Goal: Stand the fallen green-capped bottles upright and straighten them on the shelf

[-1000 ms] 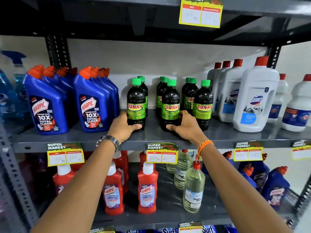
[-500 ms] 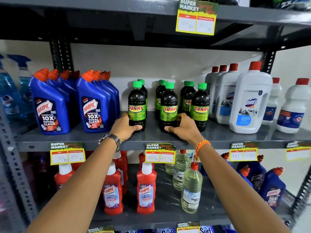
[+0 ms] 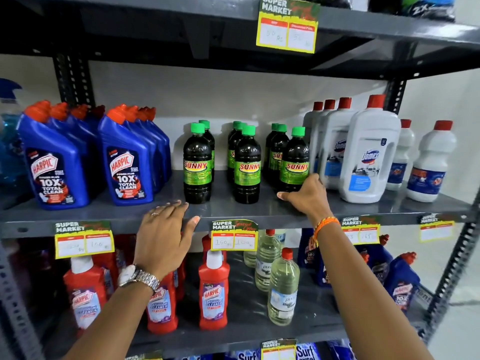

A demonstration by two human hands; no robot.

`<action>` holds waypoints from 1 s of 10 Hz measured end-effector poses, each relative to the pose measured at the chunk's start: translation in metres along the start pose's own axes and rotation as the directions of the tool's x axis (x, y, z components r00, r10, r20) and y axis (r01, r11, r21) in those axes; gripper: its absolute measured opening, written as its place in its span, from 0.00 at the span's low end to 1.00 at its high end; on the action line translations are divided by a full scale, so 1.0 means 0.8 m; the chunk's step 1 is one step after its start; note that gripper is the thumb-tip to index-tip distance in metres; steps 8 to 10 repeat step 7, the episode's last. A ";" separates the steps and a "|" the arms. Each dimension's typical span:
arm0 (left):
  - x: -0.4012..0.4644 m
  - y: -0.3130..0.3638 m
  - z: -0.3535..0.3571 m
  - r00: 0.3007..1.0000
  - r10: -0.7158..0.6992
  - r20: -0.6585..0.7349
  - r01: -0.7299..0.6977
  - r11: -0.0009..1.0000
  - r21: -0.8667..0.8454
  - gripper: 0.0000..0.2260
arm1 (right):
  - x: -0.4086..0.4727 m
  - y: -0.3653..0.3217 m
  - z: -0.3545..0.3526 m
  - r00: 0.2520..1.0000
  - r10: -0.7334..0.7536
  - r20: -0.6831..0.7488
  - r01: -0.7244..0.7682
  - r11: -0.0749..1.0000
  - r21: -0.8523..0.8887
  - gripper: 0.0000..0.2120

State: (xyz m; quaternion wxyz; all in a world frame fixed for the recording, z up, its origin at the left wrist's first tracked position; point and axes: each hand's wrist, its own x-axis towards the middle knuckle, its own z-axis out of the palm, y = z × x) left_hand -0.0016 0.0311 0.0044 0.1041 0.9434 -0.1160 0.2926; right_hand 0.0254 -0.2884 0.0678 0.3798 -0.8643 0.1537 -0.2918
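Right hand (image 3: 307, 197) wraps the base of the rightmost front Sunny bottle (image 3: 294, 161), thumb out front. Left hand (image 3: 163, 236) open, palm flat, empty, at the shelf edge (image 3: 259, 215) just below the left front bottle (image 3: 197, 165). All green-capped bottles upright: dark liquid, green labels, three rows.

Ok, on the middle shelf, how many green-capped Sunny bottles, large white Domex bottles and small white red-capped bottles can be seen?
Green-capped Sunny bottles: 8
Large white Domex bottles: 4
Small white red-capped bottles: 2
Total: 14
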 end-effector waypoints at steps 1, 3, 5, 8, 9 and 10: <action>-0.001 -0.004 0.005 1.000 0.015 -0.004 -0.015 0.999 0.037 0.32 | 0.014 0.001 0.001 1.000 0.009 0.012 -0.010 1.000 0.028 0.34; -0.003 -0.002 0.007 1.000 0.005 -0.027 -0.004 0.999 0.041 0.32 | 0.010 0.020 0.007 0.993 -0.065 -0.096 0.066 0.998 0.013 0.27; -0.003 0.002 0.006 1.000 -0.007 -0.030 0.009 0.999 0.041 0.33 | 0.009 0.019 0.005 0.991 -0.086 -0.100 0.086 0.996 -0.002 0.29; -0.005 0.002 0.006 0.999 -0.022 -0.025 0.022 1.000 0.006 0.34 | 0.009 0.023 0.008 0.991 -0.087 -0.102 0.089 0.996 0.011 0.32; -0.005 0.002 0.006 0.999 -0.022 -0.025 0.022 1.000 0.006 0.34 | 0.009 0.023 0.008 0.991 -0.087 -0.102 0.089 0.996 0.011 0.32; -0.005 0.002 0.006 0.999 -0.022 -0.025 0.022 1.000 0.006 0.34 | 0.009 0.023 0.008 0.991 -0.087 -0.102 0.089 0.996 0.011 0.32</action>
